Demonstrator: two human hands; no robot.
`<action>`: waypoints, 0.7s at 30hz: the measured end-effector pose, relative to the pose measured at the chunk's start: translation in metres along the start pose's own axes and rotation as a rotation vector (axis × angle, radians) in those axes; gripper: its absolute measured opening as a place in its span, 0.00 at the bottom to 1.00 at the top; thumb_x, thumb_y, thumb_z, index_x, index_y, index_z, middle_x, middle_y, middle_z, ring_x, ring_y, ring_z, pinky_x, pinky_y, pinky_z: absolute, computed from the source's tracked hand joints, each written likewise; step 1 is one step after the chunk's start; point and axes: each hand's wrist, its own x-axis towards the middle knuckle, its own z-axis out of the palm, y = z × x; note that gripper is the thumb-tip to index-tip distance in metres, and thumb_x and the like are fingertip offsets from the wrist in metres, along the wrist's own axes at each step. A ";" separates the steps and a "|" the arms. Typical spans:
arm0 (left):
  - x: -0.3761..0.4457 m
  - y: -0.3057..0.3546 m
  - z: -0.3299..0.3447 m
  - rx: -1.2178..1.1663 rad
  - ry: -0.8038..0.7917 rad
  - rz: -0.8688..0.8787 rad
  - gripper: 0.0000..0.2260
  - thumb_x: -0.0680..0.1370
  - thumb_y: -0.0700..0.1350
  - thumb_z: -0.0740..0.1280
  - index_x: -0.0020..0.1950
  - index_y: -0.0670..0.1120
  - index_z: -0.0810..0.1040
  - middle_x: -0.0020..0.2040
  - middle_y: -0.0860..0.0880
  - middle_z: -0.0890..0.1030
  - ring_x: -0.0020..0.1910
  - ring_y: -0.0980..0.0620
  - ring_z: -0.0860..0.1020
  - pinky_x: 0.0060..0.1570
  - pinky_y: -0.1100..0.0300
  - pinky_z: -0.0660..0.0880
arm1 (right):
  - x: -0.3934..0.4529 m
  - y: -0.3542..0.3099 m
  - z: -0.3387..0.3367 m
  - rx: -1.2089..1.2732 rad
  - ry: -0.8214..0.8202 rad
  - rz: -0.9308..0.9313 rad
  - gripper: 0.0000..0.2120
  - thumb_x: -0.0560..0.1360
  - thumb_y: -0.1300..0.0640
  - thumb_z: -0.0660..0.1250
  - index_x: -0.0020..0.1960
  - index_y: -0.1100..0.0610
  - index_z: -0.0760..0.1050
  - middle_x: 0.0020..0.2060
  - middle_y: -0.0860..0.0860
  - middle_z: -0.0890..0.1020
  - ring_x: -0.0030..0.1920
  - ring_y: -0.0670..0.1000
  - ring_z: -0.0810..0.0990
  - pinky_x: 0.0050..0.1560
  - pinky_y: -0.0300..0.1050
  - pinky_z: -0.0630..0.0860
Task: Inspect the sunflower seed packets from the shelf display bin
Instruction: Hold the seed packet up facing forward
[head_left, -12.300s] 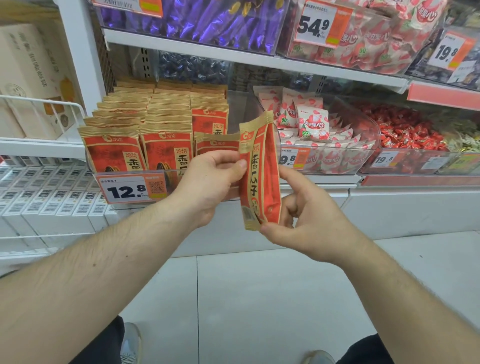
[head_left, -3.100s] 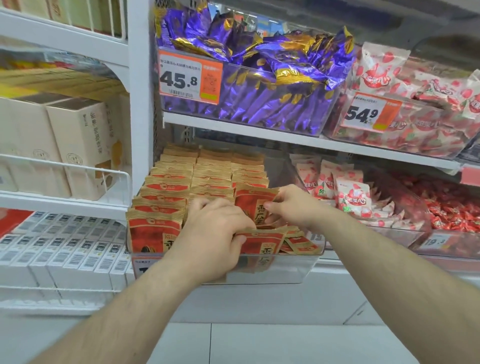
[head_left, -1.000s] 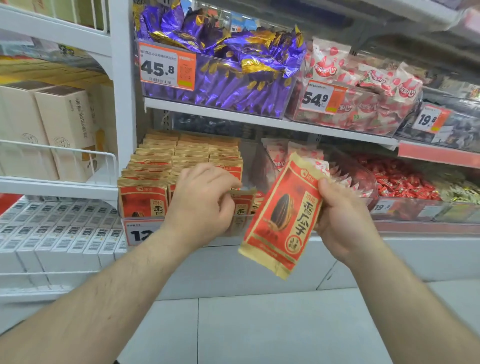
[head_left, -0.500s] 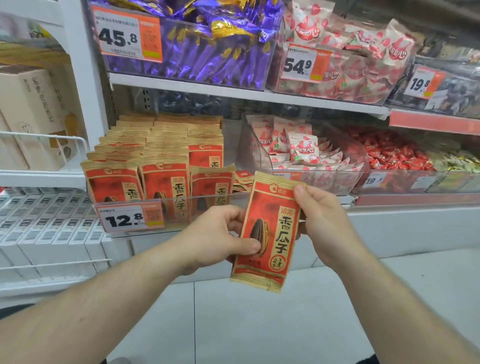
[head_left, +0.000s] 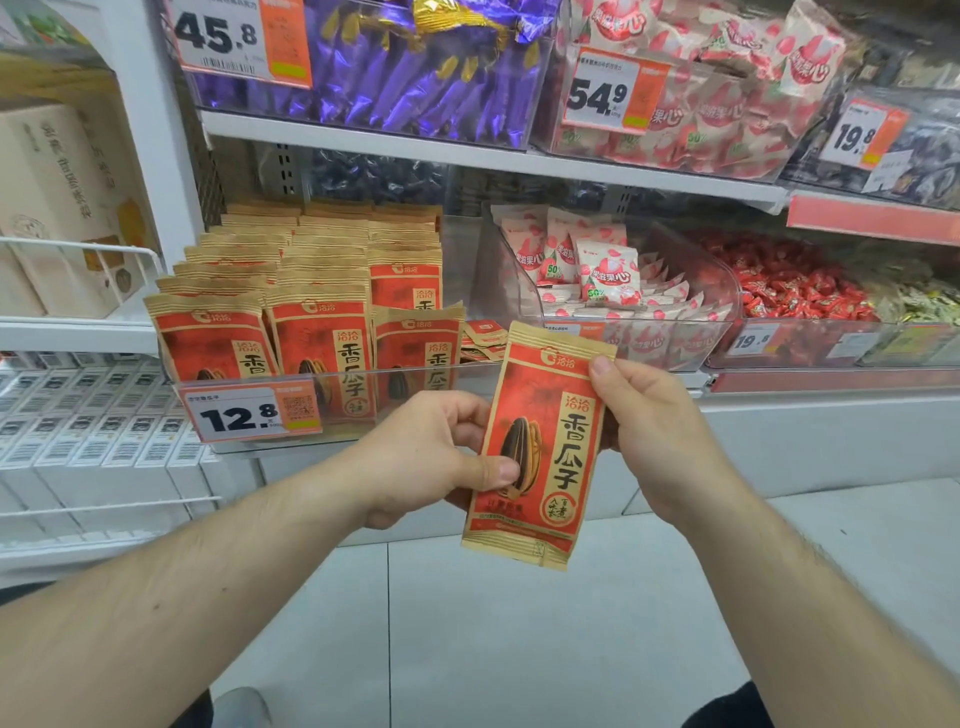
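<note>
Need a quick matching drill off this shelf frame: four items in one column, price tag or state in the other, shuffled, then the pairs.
1. purple wrapped sweets
2. sunflower seed bin
3. held seed packet
4. loose red candies

A. pinched by both hands
B. tag 19.8
C. tag 45.8
D. tag 12.8

Pairs: 1-C, 2-D, 3-A, 4-B. The left hand and right hand grip the packet's edges.

White metal shelving (head_left: 488, 161) rises just behind and above the grip, its clear plastic bins carrying orange-and-white price tags (head_left: 613, 91). Pale glossy floor tiles (head_left: 519, 649) spread below it. To the far left, a white wire rack (head_left: 83, 249) fronts cream cardboard boxes (head_left: 57, 197).
</note>
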 end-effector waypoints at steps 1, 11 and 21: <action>0.000 0.000 0.000 -0.014 0.000 0.005 0.13 0.73 0.33 0.72 0.56 0.39 0.78 0.48 0.42 0.86 0.47 0.41 0.85 0.38 0.52 0.80 | 0.000 0.000 0.000 -0.008 -0.004 0.002 0.20 0.84 0.50 0.56 0.49 0.65 0.78 0.38 0.58 0.85 0.36 0.53 0.83 0.43 0.55 0.79; -0.003 0.007 -0.002 -0.108 0.019 0.031 0.10 0.74 0.33 0.71 0.54 0.40 0.79 0.46 0.42 0.86 0.43 0.43 0.85 0.36 0.55 0.80 | -0.006 -0.002 0.001 -0.066 -0.038 0.020 0.16 0.83 0.51 0.58 0.49 0.59 0.81 0.41 0.58 0.86 0.41 0.60 0.82 0.50 0.63 0.78; -0.003 0.012 -0.006 -0.161 0.076 0.050 0.09 0.75 0.33 0.70 0.55 0.39 0.81 0.46 0.41 0.86 0.43 0.44 0.85 0.33 0.57 0.79 | -0.012 -0.009 0.004 -0.079 -0.116 0.025 0.17 0.83 0.53 0.57 0.44 0.58 0.80 0.30 0.47 0.83 0.29 0.43 0.76 0.38 0.44 0.72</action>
